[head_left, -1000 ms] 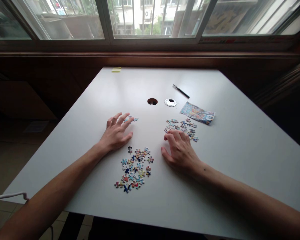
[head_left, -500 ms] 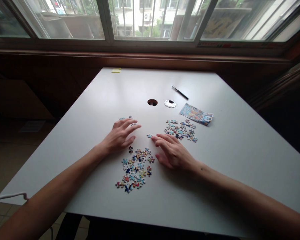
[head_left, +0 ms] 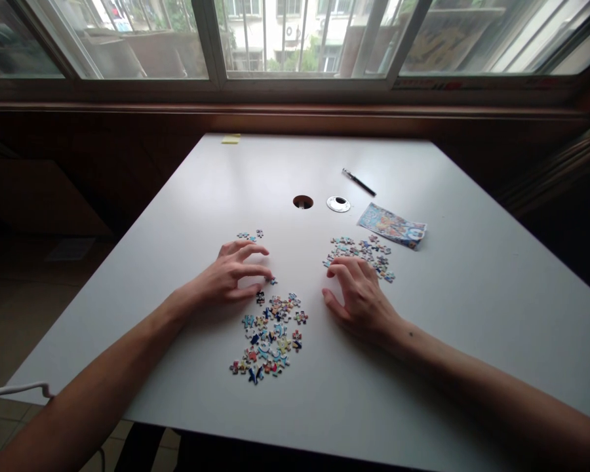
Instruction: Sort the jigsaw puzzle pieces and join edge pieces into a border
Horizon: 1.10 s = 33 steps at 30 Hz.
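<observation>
My left hand (head_left: 236, 270) is over the white table with its fingers apart. Its index fingertip touches or nearly touches a small puzzle piece (head_left: 274, 281) lying flat. Just beyond its fingers lie a few jigsaw pieces (head_left: 244, 235). Below it, nearer to me, spreads a loose pile of colourful puzzle pieces (head_left: 278, 329). My right hand (head_left: 358, 292) is at the near edge of another cluster of jigsaw pieces (head_left: 344, 246) and covers part of it. Its fingers are bent, the thumb stands apart from them, and nothing shows in its grasp.
A printed puzzle picture sheet (head_left: 393, 225) lies behind the right cluster. Farther back are a black pen (head_left: 358, 182), a round metal cover (head_left: 339, 204) and a cable hole (head_left: 303, 202). Yellow sticky notes (head_left: 231, 139) sit by the far edge; a white cable (head_left: 19, 390) crosses the near left corner.
My right hand has drawn back to the right, away from the single piece it was touching. My left hand has come slightly nearer, its index finger now at a small piece.
</observation>
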Each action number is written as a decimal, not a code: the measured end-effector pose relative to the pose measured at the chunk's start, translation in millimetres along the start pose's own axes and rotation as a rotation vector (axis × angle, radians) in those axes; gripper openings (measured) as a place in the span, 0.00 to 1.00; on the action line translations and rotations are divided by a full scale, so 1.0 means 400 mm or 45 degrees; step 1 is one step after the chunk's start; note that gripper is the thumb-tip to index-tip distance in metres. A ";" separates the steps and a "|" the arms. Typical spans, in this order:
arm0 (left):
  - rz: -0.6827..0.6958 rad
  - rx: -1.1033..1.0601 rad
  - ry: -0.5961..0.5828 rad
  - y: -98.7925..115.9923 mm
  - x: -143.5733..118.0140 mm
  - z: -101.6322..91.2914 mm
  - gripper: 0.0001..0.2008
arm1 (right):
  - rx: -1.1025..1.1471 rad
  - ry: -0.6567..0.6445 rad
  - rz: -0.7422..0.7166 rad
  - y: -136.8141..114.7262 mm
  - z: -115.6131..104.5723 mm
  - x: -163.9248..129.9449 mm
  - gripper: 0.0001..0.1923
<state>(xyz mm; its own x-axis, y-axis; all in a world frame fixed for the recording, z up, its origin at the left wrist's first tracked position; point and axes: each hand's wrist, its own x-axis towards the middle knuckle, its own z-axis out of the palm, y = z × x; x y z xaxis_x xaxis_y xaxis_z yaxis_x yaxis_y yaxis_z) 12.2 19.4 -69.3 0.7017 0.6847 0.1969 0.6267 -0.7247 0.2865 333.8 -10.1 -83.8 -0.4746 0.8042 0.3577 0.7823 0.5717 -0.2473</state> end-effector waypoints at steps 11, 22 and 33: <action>-0.393 -0.017 0.487 -0.029 -0.006 0.007 0.11 | 0.041 0.018 -0.069 0.008 0.002 -0.003 0.10; -0.450 -0.128 0.442 -0.005 -0.007 -0.011 0.10 | 0.042 -0.004 -0.060 0.008 0.002 -0.003 0.11; -0.604 0.003 0.414 -0.029 -0.007 0.006 0.16 | 0.031 -0.006 -0.069 0.006 0.000 -0.003 0.10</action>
<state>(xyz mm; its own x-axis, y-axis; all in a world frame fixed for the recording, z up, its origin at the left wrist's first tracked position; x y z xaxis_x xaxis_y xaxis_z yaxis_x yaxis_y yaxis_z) 3.8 25.6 -75.4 0.2037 0.9232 0.3259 0.8484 -0.3326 0.4119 336.2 -9.7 -84.8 -0.5180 0.7727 0.3670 0.7454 0.6182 -0.2495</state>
